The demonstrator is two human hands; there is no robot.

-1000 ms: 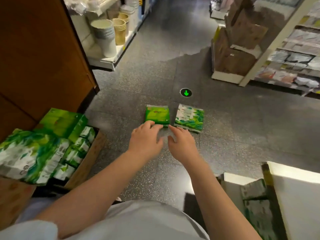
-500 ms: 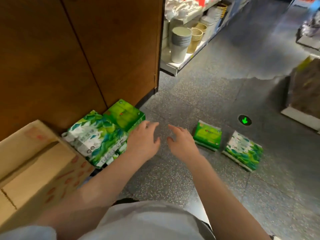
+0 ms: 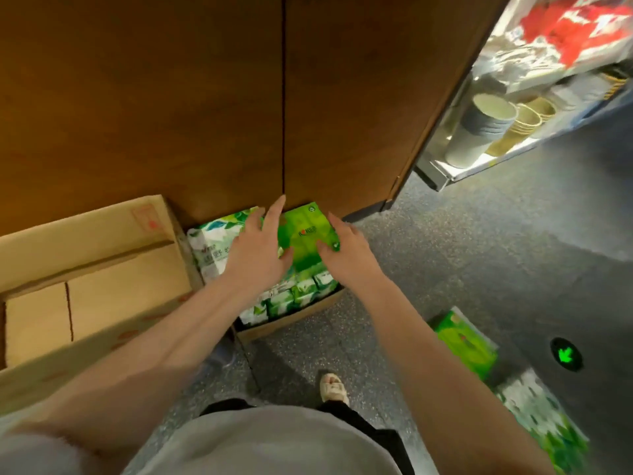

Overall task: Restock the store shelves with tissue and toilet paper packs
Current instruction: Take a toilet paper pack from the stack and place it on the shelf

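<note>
We have both hands down on the bright green tissue pack (image 3: 305,234) that lies on top of the open carton of tissue packs (image 3: 291,323), which stands on the floor against the brown wooden cabinet (image 3: 205,97). Our left hand (image 3: 255,250) rests at the pack's left edge with its fingers (image 3: 274,214) straight and spread; the right hand (image 3: 346,253) rests at its right edge, fingers relaxed, thumb lying on the top face. Neither hand curls round the pack. A white-and-green leaf-print pack (image 3: 212,241) sits just beside it, partly under our left hand. An empty cardboard box (image 3: 85,269) stands to the left. On the floor to the right, well apart from the carton, lie another green pack (image 3: 467,341) and another leaf-print pack (image 3: 544,419), near a green floor arrow (image 3: 566,354).
</note>
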